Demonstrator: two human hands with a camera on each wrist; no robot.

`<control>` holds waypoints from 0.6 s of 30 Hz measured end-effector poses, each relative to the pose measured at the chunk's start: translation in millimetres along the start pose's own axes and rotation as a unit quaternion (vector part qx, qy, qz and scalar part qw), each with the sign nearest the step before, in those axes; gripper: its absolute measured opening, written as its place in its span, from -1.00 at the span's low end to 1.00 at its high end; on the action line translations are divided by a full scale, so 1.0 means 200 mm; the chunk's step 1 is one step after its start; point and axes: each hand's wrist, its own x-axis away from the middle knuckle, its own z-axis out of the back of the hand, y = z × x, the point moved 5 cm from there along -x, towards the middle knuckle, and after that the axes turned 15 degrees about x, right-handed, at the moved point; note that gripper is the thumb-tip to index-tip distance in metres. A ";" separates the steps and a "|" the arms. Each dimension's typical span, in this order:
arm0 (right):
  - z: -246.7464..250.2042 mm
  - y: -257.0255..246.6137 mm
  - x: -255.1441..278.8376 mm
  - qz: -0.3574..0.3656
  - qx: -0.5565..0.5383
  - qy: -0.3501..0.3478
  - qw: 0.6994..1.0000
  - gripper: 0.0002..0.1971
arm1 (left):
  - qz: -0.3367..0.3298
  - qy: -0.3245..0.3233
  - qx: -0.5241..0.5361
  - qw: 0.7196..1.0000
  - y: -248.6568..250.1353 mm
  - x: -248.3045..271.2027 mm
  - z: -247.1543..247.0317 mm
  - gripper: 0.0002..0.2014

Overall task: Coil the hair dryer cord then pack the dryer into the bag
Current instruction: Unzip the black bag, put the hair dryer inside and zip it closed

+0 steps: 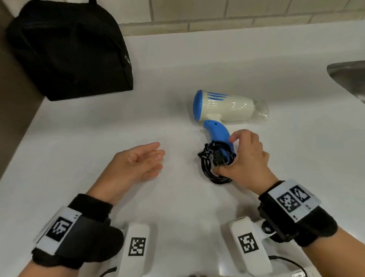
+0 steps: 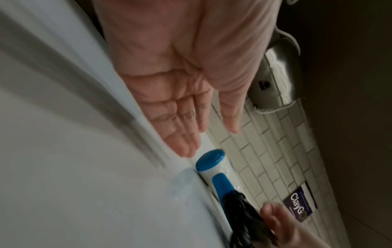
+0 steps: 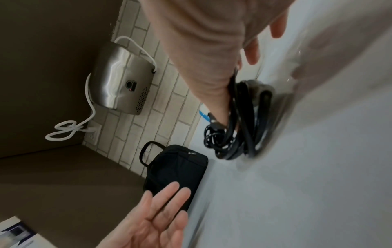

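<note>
**Left wrist view: open palm above dryer and coiled cord**

Left hand (image 2: 182, 80) fills the upper frame, palm showing, fingers (image 2: 184, 137) straight and close together, thumb set apart; holds nothing. Fingertips end just short of the hair dryer (image 2: 214, 169), not touching. Dryer lies on the white counter (image 2: 74, 184): blue perforated rear cap toward the fingertips, white body, blue handle running down-frame. Black cord (image 2: 239, 211) bundled at the handle's lower end. Right hand (image 2: 282, 223) at the bottom edge, against the bundle; grip itself too blurred to make out. Behind: pale tiled wall (image 2: 273, 151), steel wall unit (image 2: 275, 67) with a white cable, dark sticker (image 2: 299, 206) reading "ClayG". Counter at left motion-blurred.
</note>
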 end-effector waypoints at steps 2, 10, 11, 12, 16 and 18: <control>0.00 -0.03 0.00 0.024 0.002 0.034 0.999 -0.46 | -0.023 -0.006 -0.032 0.999 -0.01 0.03 -0.04 -0.70; 0.00 -0.09 0.00 0.114 -0.090 0.031 0.989 -0.60 | -0.117 -0.225 -0.354 0.900 -0.05 -0.05 -0.42 -0.61; -0.01 -0.10 0.00 0.113 -0.090 0.003 0.989 -0.57 | -0.120 -0.233 -0.373 0.890 -0.06 -0.05 -0.44 -0.64; -0.01 -0.10 0.00 0.110 -0.085 -0.026 0.990 -0.57 | -0.122 -0.235 -0.384 0.885 -0.06 -0.06 -0.44 -0.66; 0.03 -0.09 0.03 0.096 -0.078 -0.091 0.988 -0.78 | -0.128 -0.220 -0.401 0.880 -0.06 -0.09 -0.44 -0.68; 0.04 -0.08 0.06 0.100 -0.076 -0.122 0.984 -0.72 | -0.122 -0.206 -0.393 0.888 -0.07 -0.11 -0.42 -0.70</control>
